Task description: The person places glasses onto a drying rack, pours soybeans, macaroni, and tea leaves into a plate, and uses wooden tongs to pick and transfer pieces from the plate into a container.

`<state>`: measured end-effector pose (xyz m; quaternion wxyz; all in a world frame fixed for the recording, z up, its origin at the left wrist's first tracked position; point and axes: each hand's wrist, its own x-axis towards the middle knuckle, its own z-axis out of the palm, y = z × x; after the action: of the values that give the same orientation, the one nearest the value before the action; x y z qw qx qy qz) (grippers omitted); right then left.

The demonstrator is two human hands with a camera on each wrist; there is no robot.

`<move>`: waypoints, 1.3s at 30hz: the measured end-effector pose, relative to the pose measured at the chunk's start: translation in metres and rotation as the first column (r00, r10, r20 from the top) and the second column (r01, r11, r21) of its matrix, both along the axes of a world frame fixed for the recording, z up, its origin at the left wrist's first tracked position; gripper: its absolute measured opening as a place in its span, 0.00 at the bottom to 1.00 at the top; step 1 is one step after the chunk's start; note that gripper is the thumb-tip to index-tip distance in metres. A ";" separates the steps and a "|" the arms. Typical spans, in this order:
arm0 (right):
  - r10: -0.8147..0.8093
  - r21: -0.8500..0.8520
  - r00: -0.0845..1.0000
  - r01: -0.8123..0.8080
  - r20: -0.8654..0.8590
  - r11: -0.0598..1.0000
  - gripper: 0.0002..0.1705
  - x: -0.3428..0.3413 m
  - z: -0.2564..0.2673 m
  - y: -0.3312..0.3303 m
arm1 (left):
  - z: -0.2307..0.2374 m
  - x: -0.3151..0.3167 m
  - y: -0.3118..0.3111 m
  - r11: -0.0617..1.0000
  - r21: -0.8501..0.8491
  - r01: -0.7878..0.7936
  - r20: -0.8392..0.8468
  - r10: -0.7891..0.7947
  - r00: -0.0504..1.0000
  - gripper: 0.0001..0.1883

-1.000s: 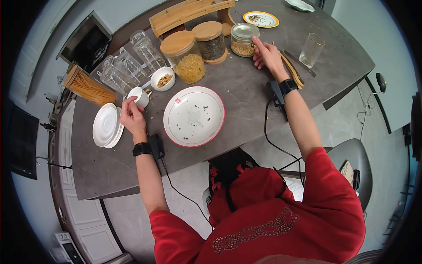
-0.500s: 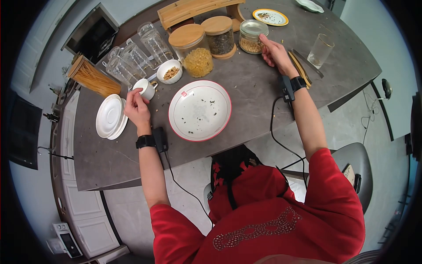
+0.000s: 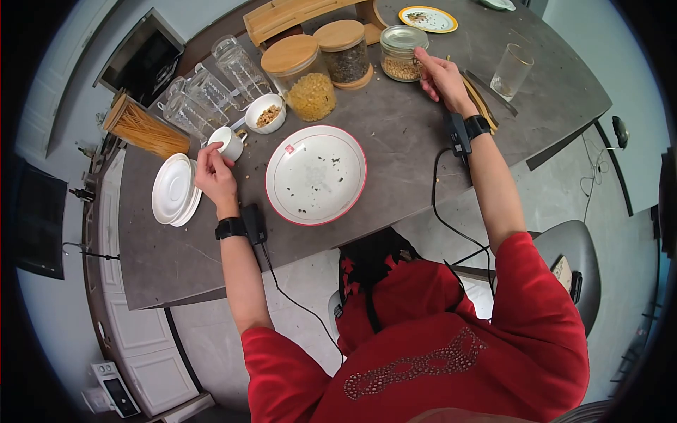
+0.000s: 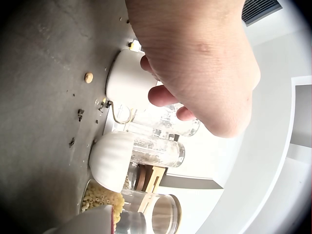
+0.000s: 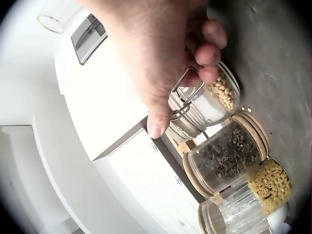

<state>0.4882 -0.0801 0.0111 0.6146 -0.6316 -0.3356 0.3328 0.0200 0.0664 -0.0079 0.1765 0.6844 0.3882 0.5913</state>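
Observation:
My right hand (image 3: 443, 81) is at the side of a glass clip-top jar (image 3: 400, 67) of pale dried beans. Its thumb (image 5: 157, 122) lies by the lid's edge, and the curled fingers are at the wire clasp (image 5: 181, 109). The jar's lid is down. My left hand (image 3: 215, 178) hovers, fingers loosely bent, beside a white cup (image 3: 227, 141); its fingertips overlap the cup in the left wrist view. Between the hands, nearer the person, sits a white plate (image 3: 310, 158) with a red rim and dark crumbs.
Two wooden-lidded jars, one of pasta (image 3: 310, 95) and one of dark dried leaves (image 3: 345, 60), stand left of the clip-top jar. A white bowl (image 3: 275, 125), glass mugs (image 3: 240, 70), stacked saucers (image 3: 171, 187) and a drinking glass (image 3: 511, 74) are also on the table.
The head view has shifted slightly. My right hand keeps its place at the clip-top jar, and the left stays by the cup.

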 end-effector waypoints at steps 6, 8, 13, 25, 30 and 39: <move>0.044 0.084 0.996 -0.037 -0.081 0.996 0.32 0.007 -0.006 0.003 | 0.001 0.000 0.000 1.000 0.013 -0.003 -0.038 0.004 0.999 0.11; 0.057 0.085 0.993 -0.048 -0.101 0.995 0.31 0.008 -0.007 0.002 | 0.001 -0.001 -0.001 1.000 -0.002 0.005 -0.030 -0.005 1.000 0.11; 0.083 0.115 0.981 -0.064 -0.173 0.991 0.30 0.016 -0.007 0.001 | 0.001 0.000 0.004 1.000 0.022 -0.011 -0.031 0.012 0.999 0.11; 0.188 0.130 0.867 -0.144 -0.461 0.981 0.29 0.040 -0.015 -0.002 | 0.002 0.000 -0.002 1.000 0.021 -0.006 -0.048 0.007 0.999 0.10; 0.170 0.135 0.865 -0.120 -0.472 0.984 0.30 0.036 -0.009 -0.004 | 0.003 0.002 -0.001 1.000 0.028 -0.005 -0.032 0.005 0.999 0.10; 0.276 0.215 0.840 -0.196 -0.467 0.957 0.31 0.035 -0.013 -0.011 | 0.002 0.002 0.000 1.000 0.021 -0.015 -0.023 0.016 1.000 0.10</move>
<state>0.5230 -0.0907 -0.0019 0.6820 -0.4287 -0.2686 0.5281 0.0223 0.0663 -0.0060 0.1602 0.6901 0.3893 0.5887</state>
